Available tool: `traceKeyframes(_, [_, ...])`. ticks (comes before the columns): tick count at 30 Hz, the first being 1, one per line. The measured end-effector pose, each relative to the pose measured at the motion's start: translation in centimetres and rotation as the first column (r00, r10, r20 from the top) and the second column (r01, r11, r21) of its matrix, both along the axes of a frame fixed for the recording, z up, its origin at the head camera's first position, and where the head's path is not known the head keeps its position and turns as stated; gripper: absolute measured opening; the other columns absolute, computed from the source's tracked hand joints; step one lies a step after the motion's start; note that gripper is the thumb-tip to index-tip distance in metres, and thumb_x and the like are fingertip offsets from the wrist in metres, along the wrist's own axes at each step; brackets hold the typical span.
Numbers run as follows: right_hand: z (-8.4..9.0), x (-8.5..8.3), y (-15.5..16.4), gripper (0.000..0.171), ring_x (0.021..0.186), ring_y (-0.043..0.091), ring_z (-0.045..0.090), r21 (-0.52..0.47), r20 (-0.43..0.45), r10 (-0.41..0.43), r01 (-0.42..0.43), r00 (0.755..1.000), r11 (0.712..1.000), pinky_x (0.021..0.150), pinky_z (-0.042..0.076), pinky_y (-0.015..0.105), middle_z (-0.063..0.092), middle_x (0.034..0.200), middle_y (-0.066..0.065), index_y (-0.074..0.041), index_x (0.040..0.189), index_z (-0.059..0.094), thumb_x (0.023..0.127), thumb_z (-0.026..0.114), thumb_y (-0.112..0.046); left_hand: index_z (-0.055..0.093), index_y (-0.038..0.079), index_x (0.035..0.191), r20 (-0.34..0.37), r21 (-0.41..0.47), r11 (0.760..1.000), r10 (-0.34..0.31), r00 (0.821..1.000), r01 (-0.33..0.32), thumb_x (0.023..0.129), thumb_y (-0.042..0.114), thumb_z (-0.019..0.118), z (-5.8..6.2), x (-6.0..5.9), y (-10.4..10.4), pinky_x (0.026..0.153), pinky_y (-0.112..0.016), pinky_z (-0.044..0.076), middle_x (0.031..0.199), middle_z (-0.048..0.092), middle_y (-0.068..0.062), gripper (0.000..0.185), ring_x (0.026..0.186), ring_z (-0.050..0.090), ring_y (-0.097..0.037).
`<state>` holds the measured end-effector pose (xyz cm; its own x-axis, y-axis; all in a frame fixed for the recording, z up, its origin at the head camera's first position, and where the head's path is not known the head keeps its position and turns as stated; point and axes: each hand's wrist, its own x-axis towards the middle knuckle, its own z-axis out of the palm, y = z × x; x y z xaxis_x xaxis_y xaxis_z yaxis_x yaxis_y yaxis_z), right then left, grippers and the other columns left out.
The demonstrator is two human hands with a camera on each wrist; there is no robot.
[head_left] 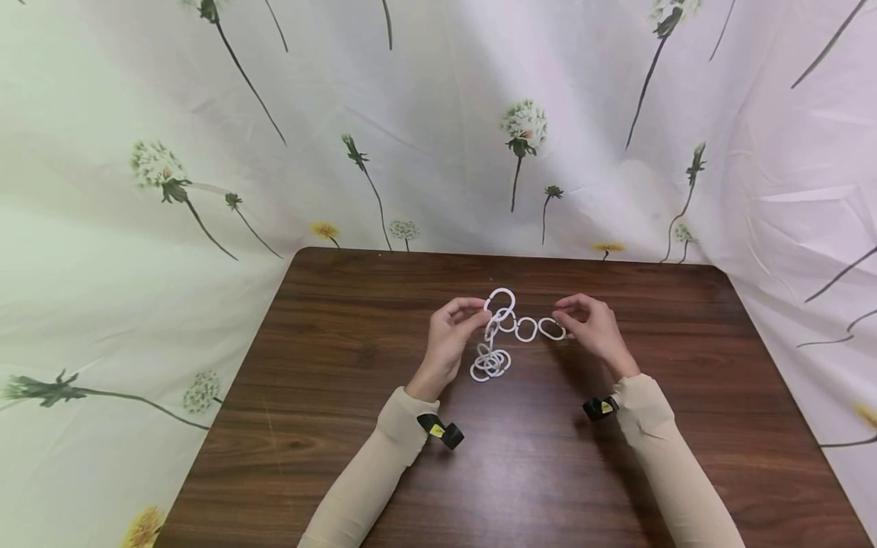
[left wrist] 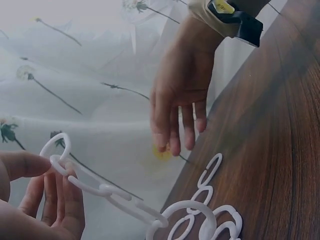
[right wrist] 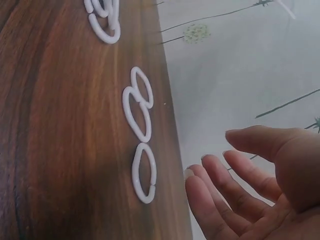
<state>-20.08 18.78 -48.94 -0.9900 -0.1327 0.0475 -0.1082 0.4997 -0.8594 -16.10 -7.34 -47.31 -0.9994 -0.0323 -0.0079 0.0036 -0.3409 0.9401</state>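
Most links already form one white plastic chain, piled mid-table; my left hand pinches its raised end. At 3 o'clock, loose oval link awaits joining, right hand fingers apart.

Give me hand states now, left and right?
Left hand: pinches the white plastic ring chain at its raised end.
Right hand: open, holds nothing, beside the loose ring.

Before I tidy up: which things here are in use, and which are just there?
In use: chain of white rings, pinched by the left hand; loose ring by the open right hand.
Just there: table, floral cloth.
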Motion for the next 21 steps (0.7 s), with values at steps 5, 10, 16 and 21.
traceKeyframes(5, [-1.2, -0.2, 0.5, 0.032, 0.082, 0.032, 0.072, 0.102, -0.027, -0.027, 0.030, 0.999, 0.994, 0.060, 0.059, 0.028, 0.073, 0.103, 0.018, -0.001, 0.110, 0.066, 0.086, 0.077, -0.019, 0.065, -0.009, 0.107, 0.001, -0.017, 1.000, 0.002, 1.000, -0.002, 0.082, 0.000, 0.075, 0.0, 0.0, -0.1, 0.092, -0.051, 0.056, 0.087, 0.071, 0.003, 0.028, 0.078, 0.067, -0.009])
traceKeyframes(10, [-2.3, -0.2, 0.7, 0.038, 0.080, 0.023, 0.071, 0.185, 0.007, -0.059, 0.057, 0.998, 0.981, 0.056, 0.053, 0.021, 0.073, 0.103, 0.017, -0.002, 0.111, 0.066, 0.082, 0.081, -0.022, 0.065, -0.009, 0.107, 0.013, -0.023, 1.000, 0.009, 1.000, -0.008, 0.081, 0.000, 0.076, 0.0, 0.0, -0.1, 0.082, -0.034, 0.058, 0.087, 0.071, 0.003, 0.030, 0.078, 0.066, -0.009])
traceKeyframes(16, [-2.9, -0.2, 0.8, 0.042, 0.087, 0.026, 0.070, 0.226, 0.007, -0.074, 0.071, 0.997, 0.972, 0.064, 0.052, 0.020, 0.072, 0.104, 0.018, -0.001, 0.112, 0.066, 0.079, 0.083, -0.022, 0.065, -0.009, 0.107, 0.011, -0.009, 1.000, 0.013, 1.000, -0.013, 0.081, -0.001, 0.076, 0.0, 0.0, -0.1, 0.075, -0.023, 0.057, 0.088, 0.070, 0.002, 0.029, 0.078, 0.066, -0.008])
traceKeyframes(21, [-3.2, -0.4, 0.7, 0.044, 0.089, 0.028, 0.069, 0.228, 0.001, -0.077, 0.075, 0.997, 0.971, 0.071, 0.053, 0.025, 0.072, 0.104, 0.016, -0.003, 0.111, 0.066, 0.078, 0.084, -0.023, 0.065, -0.007, 0.106, 0.021, -0.006, 1.000, 0.013, 1.000, -0.013, 0.083, -0.001, 0.074, -0.1, 0.1, -0.2, 0.067, -0.019, 0.053, 0.086, 0.070, 0.003, 0.026, 0.074, 0.065, -0.006])
